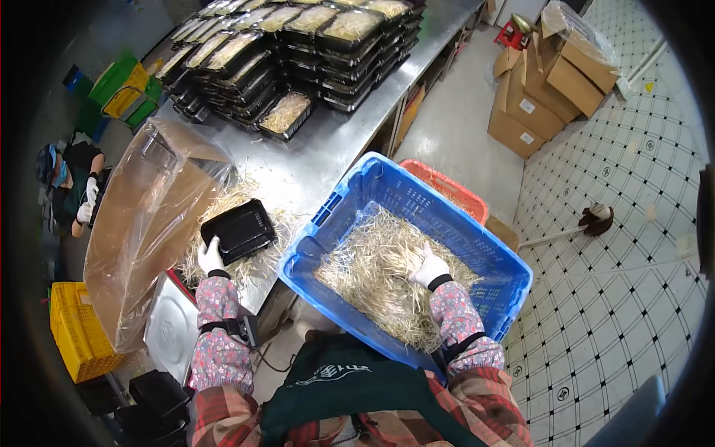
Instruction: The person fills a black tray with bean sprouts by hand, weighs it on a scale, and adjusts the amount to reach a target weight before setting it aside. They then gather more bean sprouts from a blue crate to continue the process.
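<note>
My left hand (211, 257), in a white glove, grips the near left edge of an empty black plastic tray (238, 230). The tray is tilted above loose sprouts scattered on the metal table. In a blue plastic crate (339, 325), my gloved right hand (430, 267) is closed around part of a heap of pale, thin bean sprouts (372, 276). Its fingertips are partly hidden among the strands.
Stacked black trays filled with sprouts (350, 28) stand on the metal table (328, 138). A clear plastic bag (160, 201) and a metal scale (170, 331) lie at left. A red crate (447, 186) sits behind the blue one. Another person (74, 179) works at far left.
</note>
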### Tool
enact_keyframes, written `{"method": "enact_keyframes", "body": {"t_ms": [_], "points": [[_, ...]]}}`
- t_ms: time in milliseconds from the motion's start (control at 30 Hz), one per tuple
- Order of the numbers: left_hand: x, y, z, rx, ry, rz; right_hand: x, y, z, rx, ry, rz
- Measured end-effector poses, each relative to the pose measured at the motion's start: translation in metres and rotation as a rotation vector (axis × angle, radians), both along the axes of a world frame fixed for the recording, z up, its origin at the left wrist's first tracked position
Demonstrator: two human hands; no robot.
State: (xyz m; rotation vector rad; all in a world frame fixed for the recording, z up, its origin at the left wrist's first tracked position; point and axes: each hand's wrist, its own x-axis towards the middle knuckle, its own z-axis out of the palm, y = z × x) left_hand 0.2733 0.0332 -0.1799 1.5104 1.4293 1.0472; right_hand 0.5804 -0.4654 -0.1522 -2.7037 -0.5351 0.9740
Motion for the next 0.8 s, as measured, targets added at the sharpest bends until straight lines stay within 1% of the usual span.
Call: {"method": "enact_keyframes", "body": {"t_ms": [67,133,200,233,267,333,367,400,467,500,533,567,600,633,667,733,767,800], "points": [[0.003,-0.003,-0.013,-0.008,0.047,0.023,0.000,0.015,0.024,0.017,-0.053,0.011],[0.007,-0.016,-0.024,-0.085,-0.180,0.106,-0.006,0.028,0.045,0.075,-0.125,0.002],[0.000,-0.030,-0.015,-0.069,-0.335,0.045,-0.009,0.033,0.033,0.121,-0.168,-0.012],[-0.003,-0.042,0.010,-0.141,-0.366,0.083,-0.008,0.035,0.023,-0.024,-0.139,0.032],[-0.011,-0.039,0.013,-0.137,-0.534,0.083,-0.009,0.040,0.023,-0.168,-0.114,0.076],[-0.031,-0.035,0.047,-0.075,-0.559,0.107,-0.025,0.053,0.057,-0.221,-0.145,0.074],[-0.041,-0.028,0.057,-0.008,-0.597,0.121,-0.024,0.052,0.046,-0.123,-0.196,0.048],[-0.057,-0.024,0.072,-0.043,-0.449,0.099,-0.026,0.059,0.058,-0.062,-0.195,0.037],[-0.071,-0.018,0.102,-0.007,-0.611,0.018,-0.047,0.091,0.115,0.033,-0.272,0.061],[-0.076,-0.014,0.111,0.086,-0.610,-0.027,-0.053,0.107,0.128,0.059,-0.354,0.117],[-0.079,-0.014,0.129,0.183,-0.606,-0.066,-0.065,0.128,0.151,0.072,-0.371,0.135],[-0.082,-0.017,0.147,0.279,-0.566,-0.094,-0.078,0.150,0.174,0.112,-0.383,0.208],[-0.086,-0.013,0.153,0.428,-0.456,-0.093,-0.091,0.173,0.193,0.154,-0.394,0.285],[-0.087,-0.019,0.174,0.487,-0.415,-0.088,-0.100,0.197,0.205,0.131,-0.397,0.372],[-0.086,-0.026,0.196,0.545,-0.371,-0.080,-0.111,0.221,0.207,0.082,-0.465,0.463],[-0.089,-0.029,0.220,0.741,-0.069,-0.066,-0.142,0.273,0.218,0.086,-0.537,0.634],[-0.086,-0.027,0.222,0.821,0.027,-0.064,-0.168,0.297,0.240,0.092,-0.603,0.763],[-0.084,-0.026,0.223,0.895,0.128,-0.062,-0.189,0.321,0.246,0.079,-0.549,0.784]]}}
